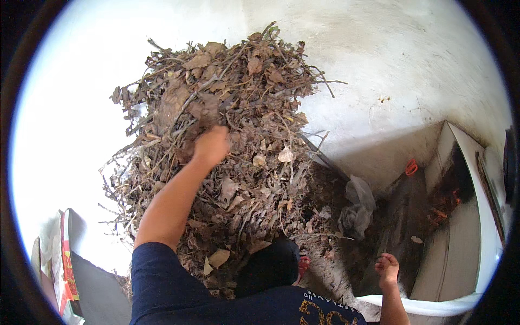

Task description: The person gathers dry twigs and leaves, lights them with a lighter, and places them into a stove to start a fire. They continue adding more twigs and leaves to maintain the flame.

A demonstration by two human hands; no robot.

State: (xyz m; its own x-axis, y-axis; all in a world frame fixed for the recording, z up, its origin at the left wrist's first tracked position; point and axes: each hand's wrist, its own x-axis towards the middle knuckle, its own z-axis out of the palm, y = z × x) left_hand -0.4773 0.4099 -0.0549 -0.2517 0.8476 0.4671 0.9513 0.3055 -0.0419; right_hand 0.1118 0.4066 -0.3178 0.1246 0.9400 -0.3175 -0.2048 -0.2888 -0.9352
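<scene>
A tall heap of dry brown leaves and twigs (260, 162) leans against the white wall. My left hand (213, 144) is closed in a fist over the middle of it, with a blurred clump of dry leaves (206, 109) at its far side, seemingly in its grip. Around that fist, thin sticks stick out of the heap at many angles. Low on the right, my right hand (387, 269) hangs apart from the pile with its fingers curled in; nothing shows in it.
Clear plastic film (357, 207) lies right of the heap. Beyond it, a red-orange looped handle (411, 167) stands near a pale-edged panel (467, 158). My red sandal (302, 266) is at the heap's foot. Printed packaging (67, 260) stands by the left wall.
</scene>
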